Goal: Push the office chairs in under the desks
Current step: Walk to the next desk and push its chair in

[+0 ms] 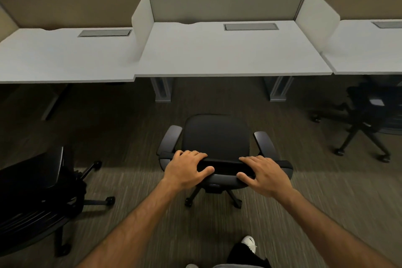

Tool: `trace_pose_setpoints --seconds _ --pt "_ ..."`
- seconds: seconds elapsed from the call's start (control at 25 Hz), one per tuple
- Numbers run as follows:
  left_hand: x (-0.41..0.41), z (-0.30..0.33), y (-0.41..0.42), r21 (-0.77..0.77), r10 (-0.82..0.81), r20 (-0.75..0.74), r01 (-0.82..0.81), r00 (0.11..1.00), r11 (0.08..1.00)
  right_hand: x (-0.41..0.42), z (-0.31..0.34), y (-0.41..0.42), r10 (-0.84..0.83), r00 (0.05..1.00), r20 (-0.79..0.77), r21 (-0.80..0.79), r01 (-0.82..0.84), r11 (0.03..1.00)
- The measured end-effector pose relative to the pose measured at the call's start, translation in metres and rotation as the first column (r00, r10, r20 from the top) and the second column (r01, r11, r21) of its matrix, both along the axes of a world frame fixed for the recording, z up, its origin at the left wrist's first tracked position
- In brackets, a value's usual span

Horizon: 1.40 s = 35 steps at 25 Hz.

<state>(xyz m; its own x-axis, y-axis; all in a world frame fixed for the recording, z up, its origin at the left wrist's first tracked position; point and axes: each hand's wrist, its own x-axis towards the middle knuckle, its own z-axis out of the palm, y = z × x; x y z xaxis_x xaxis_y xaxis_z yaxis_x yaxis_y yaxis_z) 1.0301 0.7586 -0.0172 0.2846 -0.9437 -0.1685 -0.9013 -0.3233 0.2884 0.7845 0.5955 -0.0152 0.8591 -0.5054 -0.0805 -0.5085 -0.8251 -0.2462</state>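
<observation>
- A black office chair at the far left (32, 193) stands out on the carpet, well clear of the desk marked 307 (65, 59); its seat and back are dark and hard to make out, with caster legs reaching toward the middle.
- The left hand (187, 169) lies on top of the backrest (224, 165) of the middle chair (215, 137), fingers curled over the front edge and thumb pressed along the rear side — a closed grasp on the left part of the backrest.
- The middle chair faces the desk marked 306 (228, 50); its seat is out on the carpet short of the desk's front edge, not under it, and lined up roughly between the two grey desk legs (163, 91).
- The right hand (265, 174) grips the right part of the same backrest in the same way, fingers over the top and thumb against the back.
- A white shoe (250, 243) shows on the carpet below the right forearm.
- At the far right another black chair (367, 115) sits partly under the desk marked 305 (369, 50), its caster base sticking out onto the carpet (108, 132).
</observation>
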Motion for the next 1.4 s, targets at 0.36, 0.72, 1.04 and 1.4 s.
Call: trace_pose_setpoints --seconds 0.36,0.72,1.04,1.4 --pt "0.016 -0.001 -0.059 -0.023 0.010 0.009 -0.010 1.000 1.000 0.019 0.000 -0.063 0.012 1.000 -0.012 -0.018 -0.012 1.000" --pt "0.035 0.003 -0.130 -0.041 0.088 0.027 -0.087 0.996 0.995 0.054 -0.001 -0.152 0.087 0.996 -0.012 -0.013 -0.087 0.996" --pt "0.103 0.005 -0.203 -0.058 0.121 0.034 -0.119 0.992 0.991 0.127 -0.005 -0.232 0.096 0.995 0.024 -0.071 -0.094 0.993" --pt "0.223 0.007 -0.275 -0.084 0.047 0.020 -0.045 0.999 0.995 0.235 -0.002 -0.287 0.019 0.999 0.029 -0.098 -0.016 0.995"
